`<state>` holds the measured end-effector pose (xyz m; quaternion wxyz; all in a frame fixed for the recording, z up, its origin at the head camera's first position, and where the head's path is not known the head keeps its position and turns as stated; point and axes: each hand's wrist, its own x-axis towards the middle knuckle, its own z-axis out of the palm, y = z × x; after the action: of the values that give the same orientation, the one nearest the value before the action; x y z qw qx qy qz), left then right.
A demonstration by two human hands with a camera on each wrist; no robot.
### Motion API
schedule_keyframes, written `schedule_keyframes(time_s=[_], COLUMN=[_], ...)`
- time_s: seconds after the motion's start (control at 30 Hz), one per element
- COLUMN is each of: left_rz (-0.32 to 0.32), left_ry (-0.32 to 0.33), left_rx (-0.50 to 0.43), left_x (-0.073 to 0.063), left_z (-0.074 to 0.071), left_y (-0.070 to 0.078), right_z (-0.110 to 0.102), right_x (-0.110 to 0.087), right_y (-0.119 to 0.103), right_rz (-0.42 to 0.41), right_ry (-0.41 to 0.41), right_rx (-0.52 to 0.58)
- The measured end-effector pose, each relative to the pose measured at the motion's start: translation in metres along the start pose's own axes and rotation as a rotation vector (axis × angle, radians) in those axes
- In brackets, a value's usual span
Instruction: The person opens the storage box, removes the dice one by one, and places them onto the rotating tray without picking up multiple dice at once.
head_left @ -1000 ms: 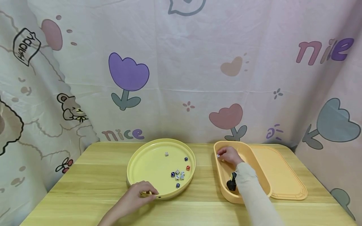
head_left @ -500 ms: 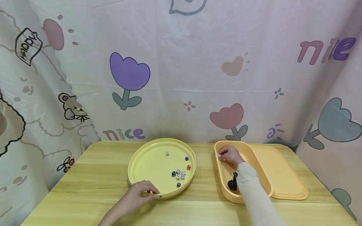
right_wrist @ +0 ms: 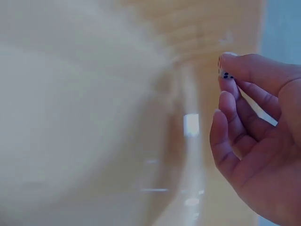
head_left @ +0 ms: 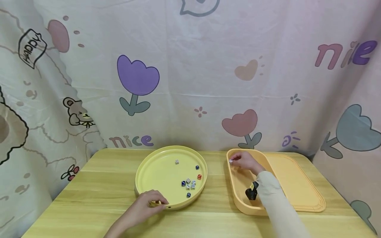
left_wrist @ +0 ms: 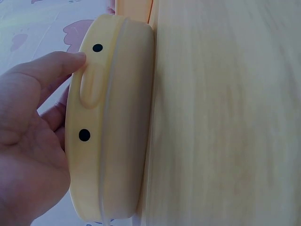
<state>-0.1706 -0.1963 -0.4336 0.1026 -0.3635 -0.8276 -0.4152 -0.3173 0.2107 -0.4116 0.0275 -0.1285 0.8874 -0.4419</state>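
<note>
A round yellow tray [head_left: 160, 180] holds several dice, among them a white die [head_left: 177, 162] at the back, a red die [head_left: 199, 177] by the right rim and a dark blue die [head_left: 189, 195] near the front. My left hand [head_left: 150, 202] grips the tray's front rim. In the left wrist view its thumb [left_wrist: 70, 61] lies on the outer wall, the other fingers behind the edge. Between thumb and index finger, my right hand [head_left: 245, 161] pinches a small white die [right_wrist: 226, 74] with dark pips, at the back left of the orange box [head_left: 235, 185].
A flat orange lid [head_left: 297, 185] lies right of the box, partly under its edge. On my right wrist a black camera [head_left: 251, 193] hangs over the box. Behind the wooden table [head_left: 89, 195] hangs a printed curtain [head_left: 184, 66].
My right hand has risen slightly with the white die still pinched, and its wrist has shifted a little right and away. The left hand keeps its hold on the tray.
</note>
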Motion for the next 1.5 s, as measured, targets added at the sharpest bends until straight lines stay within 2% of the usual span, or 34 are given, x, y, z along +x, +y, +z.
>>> schedule_keyframes(time_s=[0.23,0.5,0.7,0.9,1.03,1.23,1.5], left_rz=[-0.008,-0.026,-0.003,0.018,0.02,0.011,-0.003], left_ry=[-0.003,-0.014,-0.007,-0.002,-0.001,-0.001,-0.005], left_rx=[0.005,-0.005,-0.004,0.0,0.003,0.003,0.0], left_x=[0.001,0.0,-0.001,-0.001,0.0,0.0,0.0], left_z=[-0.002,-0.002,-0.001,-0.001,0.0,0.0,0.0], left_y=[0.001,-0.001,-0.002,-0.003,-0.003,-0.002,-0.002], right_z=[-0.012,-0.003,0.017,0.042,0.062,0.091,0.11], right_x=[-0.007,-0.017,-0.025,-0.03,-0.03,-0.028,-0.025], right_y=[-0.021,-0.051,-0.08,-0.1,-0.103,-0.1,-0.099], right_rz=[-0.028,-0.099,-0.167,-0.159,-0.171,-0.23,-0.195], right_ry=[0.057,0.115,0.138,0.149,0.161,0.122,0.141], right_rx=[-0.004,-0.002,0.01,0.026,0.051,0.063,0.094])
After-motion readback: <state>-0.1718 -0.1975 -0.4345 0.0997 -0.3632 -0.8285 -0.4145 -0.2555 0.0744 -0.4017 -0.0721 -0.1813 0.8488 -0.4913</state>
